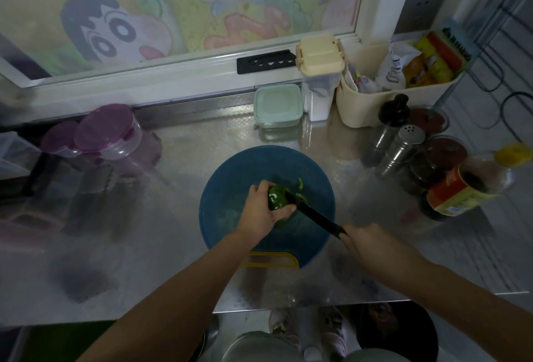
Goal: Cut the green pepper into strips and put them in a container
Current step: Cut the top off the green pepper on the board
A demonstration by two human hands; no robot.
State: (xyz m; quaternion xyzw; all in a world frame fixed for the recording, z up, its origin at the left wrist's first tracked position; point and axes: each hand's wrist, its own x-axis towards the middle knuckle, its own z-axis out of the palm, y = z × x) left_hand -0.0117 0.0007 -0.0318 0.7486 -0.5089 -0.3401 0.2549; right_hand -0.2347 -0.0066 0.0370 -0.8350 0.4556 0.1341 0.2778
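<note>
A dark green pepper (276,199) lies on the round blue cutting board (230,177) in the middle of the steel counter. My left hand (264,210) grips the pepper from its left side, fingers curled over it. My right hand (367,242) holds the handle of a black knife (313,216), whose blade runs up and left onto the pepper's right side. A cut green strip (300,186) lies just right of the pepper. A pale green lidded container (277,105) stands at the back of the counter.
Purple-lidded clear containers (106,134) stand at the left. Metal shakers (402,142), jars and a bottle with a red and yellow label (461,188) crowd the right. A cream bin of packets (398,85) and a cream-lidded box (320,56) line the window. The counter's front edge (317,302) is near my feet.
</note>
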